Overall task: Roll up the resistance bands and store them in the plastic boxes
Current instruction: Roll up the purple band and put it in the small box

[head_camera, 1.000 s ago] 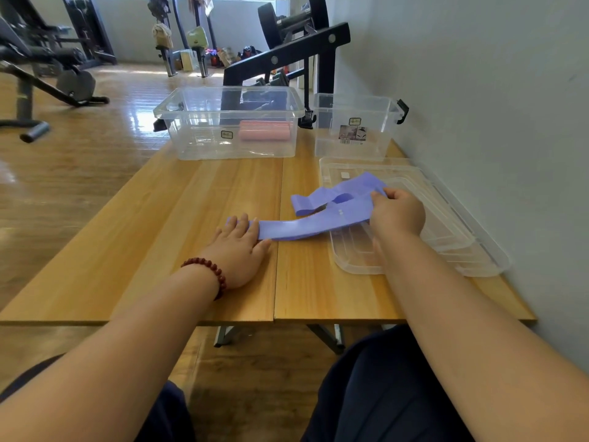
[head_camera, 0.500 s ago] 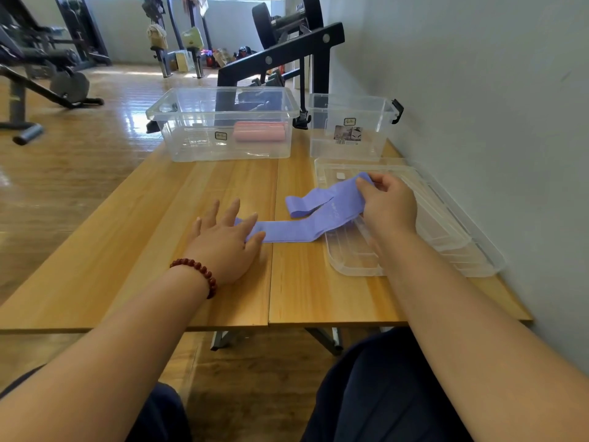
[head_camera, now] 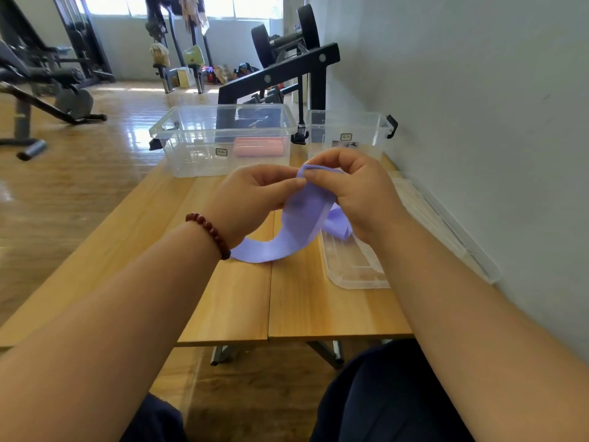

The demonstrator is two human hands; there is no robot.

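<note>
A purple resistance band (head_camera: 298, 231) hangs from both hands above the wooden table (head_camera: 296, 307), its lower part trailing onto the tabletop. My left hand (head_camera: 248, 199) and my right hand (head_camera: 357, 189) pinch its upper end together between thumbs and fingertips. A large clear plastic box (head_camera: 191, 154) stands at the back with a rolled pink band (head_camera: 258, 147) inside. A smaller clear box (head_camera: 366, 129) stands to its right, partly hidden by my right hand.
Two clear lids (head_camera: 353, 266) lie on the table's right side against the grey wall (head_camera: 478, 122). Black gym frames (head_camera: 287, 71) stand behind the boxes, and a bench (head_camera: 47, 100) is on the wooden floor at left.
Both hands rose off the table. My left hand left the band's flat end and came to the right hand, and the band's upper end is now lifted and pinched by both.
</note>
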